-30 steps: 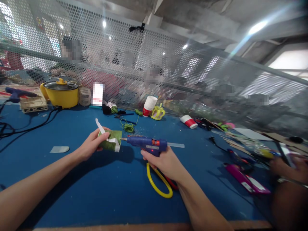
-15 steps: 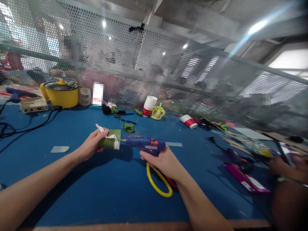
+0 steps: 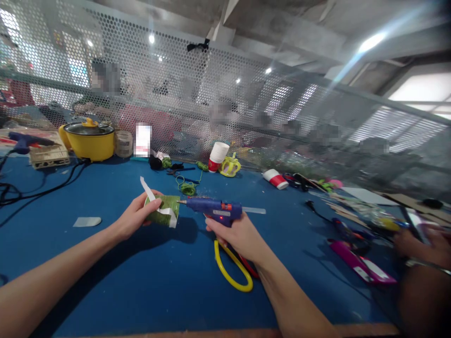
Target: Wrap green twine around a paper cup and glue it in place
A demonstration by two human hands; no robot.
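My left hand (image 3: 138, 213) is closed around a green-wrapped cup (image 3: 164, 203) lying on its side in the air. A white paper strip (image 3: 165, 211) runs along the cup, its loose end sticking up past my thumb. My right hand (image 3: 236, 231) grips a blue hot glue gun (image 3: 213, 209), with a red light lit and a clear glue stick out of its back. The gun's nozzle points left at the cup's rim, touching or very near it; I cannot tell which. Below my right hand lies a yellow-and-red loop handle (image 3: 234, 272), partly hidden, perhaps of scissors.
A yellow electric pot (image 3: 89, 143), a clear jar (image 3: 123, 144) and another glue gun (image 3: 28, 142) stand back left. Green yarn (image 3: 188, 188) and stacked paper cups (image 3: 218, 157) are farther back. At right are a magenta case (image 3: 359, 263) and another person's hand (image 3: 419, 246).
My left hand has lowered and turned the cup a little, so more of the white strip shows. The glue gun in my right hand has hardly moved.
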